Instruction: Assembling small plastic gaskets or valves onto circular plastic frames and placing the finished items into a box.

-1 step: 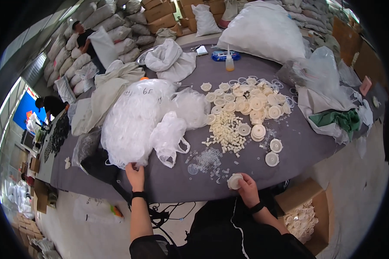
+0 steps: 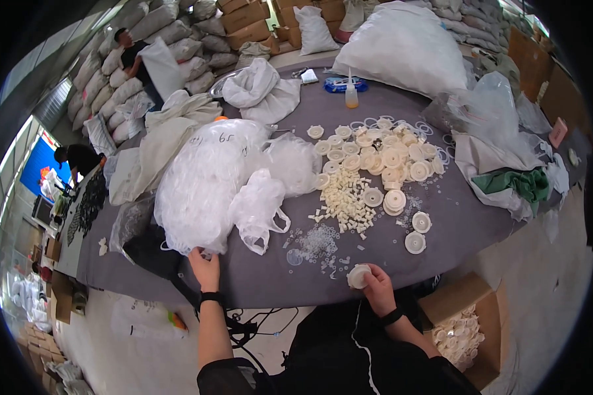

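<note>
My right hand (image 2: 378, 291) holds a round, off-white plastic cap (image 2: 358, 276) with small lugs on its rim, just over the table's near edge. My left hand (image 2: 206, 270) is at the lower edge of a large, bulging clear plastic bag (image 2: 201, 181); its fingers close on the plastic and the tips are partly hidden in the folds. Between the hands lie loose small clear rings (image 2: 317, 243). Beyond them are a heap of small cream plastic pieces (image 2: 344, 201) and a pile of round cream caps (image 2: 390, 157). Two more caps (image 2: 415, 242) sit at the right.
A small white carrier bag (image 2: 260, 204) leans against the big one. A squeeze bottle with amber liquid (image 2: 352, 95) stands farther back by a large white sack (image 2: 402, 46). A carton of cream parts (image 2: 460, 339) is below the table at right. Two people work at far left.
My left hand has shifted very slightly left at the bag's edge. At the far left, the person with the white sack has moved a little to the right. My right hand keeps its place.
</note>
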Tool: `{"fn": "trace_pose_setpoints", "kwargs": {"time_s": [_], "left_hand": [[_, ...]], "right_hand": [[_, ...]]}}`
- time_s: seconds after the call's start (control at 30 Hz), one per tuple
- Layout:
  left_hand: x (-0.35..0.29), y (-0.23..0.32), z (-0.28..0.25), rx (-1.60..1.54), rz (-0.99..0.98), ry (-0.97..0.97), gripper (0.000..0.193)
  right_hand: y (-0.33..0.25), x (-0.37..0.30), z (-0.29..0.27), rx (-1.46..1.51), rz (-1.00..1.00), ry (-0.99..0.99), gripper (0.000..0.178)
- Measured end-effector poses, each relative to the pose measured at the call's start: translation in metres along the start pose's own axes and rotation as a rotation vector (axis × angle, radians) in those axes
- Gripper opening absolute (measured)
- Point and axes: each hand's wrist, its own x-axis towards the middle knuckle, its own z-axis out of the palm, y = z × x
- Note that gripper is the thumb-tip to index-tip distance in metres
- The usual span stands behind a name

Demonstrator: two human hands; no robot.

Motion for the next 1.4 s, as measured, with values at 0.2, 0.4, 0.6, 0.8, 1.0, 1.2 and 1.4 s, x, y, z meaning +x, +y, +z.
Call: {"fn": "trace_pose_setpoints", "kwargs": {"time_s": [0.2, 0.4, 0.6, 0.8, 1.0, 1.2, 1.4], "left_hand": [[-0.003, -0.043, -0.016, 0.012, -0.17, -0.318, 0.025], [-0.009, -0.028, 0.002, 0.063, -0.156, -0.224, 0.034], [-0.016, -0.033, -0.01, -0.261, -0.335, -0.159, 0.022], [-0.038, 0.032, -0.033, -0.308, -0.266, -0.332, 0.018], [-0.045, 0.082, -0.044, -0.607, -0.265, -0.441, 0.015], [-0.053, 0.146, -0.033, -0.885, -0.234, -0.738, 0.013], [-0.097, 0.218, -0.025, -1.184, -0.34, -1.306, 0.01]], "right_hand": [[-0.001, -0.003, 0.005, -0.002, 0.012, -0.038, 0.027], [0.003, -0.003, -0.007, 0.015, -0.037, -0.006, 0.025], [0.003, 0.003, -0.004, 0.002, -0.026, -0.037, 0.024], [0.004, 0.003, 0.001, -0.043, -0.042, -0.008, 0.026], [-0.003, -0.005, -0.001, 0.005, -0.016, -0.014, 0.026], [-0.01, -0.012, 0.01, 0.024, 0.061, 0.02, 0.031], [-0.033, -0.014, 0.041, 0.094, 0.057, 0.019, 0.033]]}}
